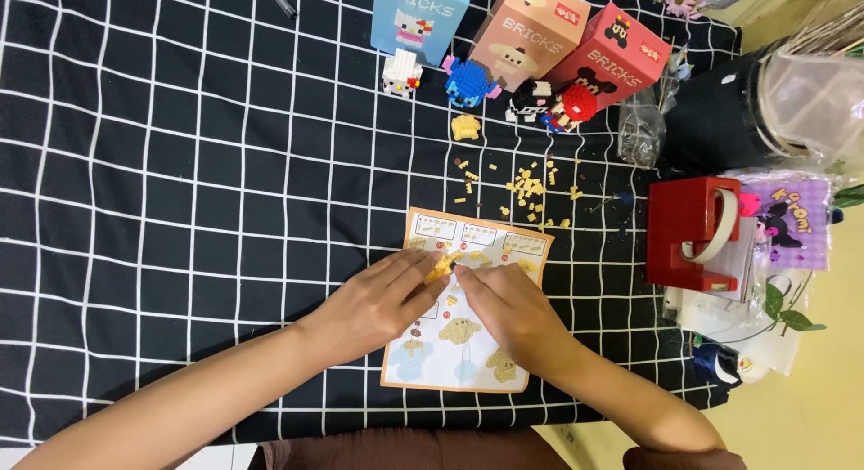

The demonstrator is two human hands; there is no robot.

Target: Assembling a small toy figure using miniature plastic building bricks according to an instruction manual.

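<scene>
Head view: the left hand (378,304) and right hand (504,310) pinch one small yellow brick piece (441,268) between their fingertips, above the instruction sheet (450,353) on the desk (180,209).

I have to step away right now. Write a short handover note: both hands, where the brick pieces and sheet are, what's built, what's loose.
Left hand and right hand: fingertips meet on a small yellow brick assembly, pinched between them over the instruction sheet.
Sheet lies flat on the black grid cloth.
Loose yellow bricks are scattered just beyond the sheet; a small yellow built part sits further back.
Done: four finished figures stand before three boxes.
Left: the yellow assembly is only a small cluster; many loose bricks remain unused.
</scene>
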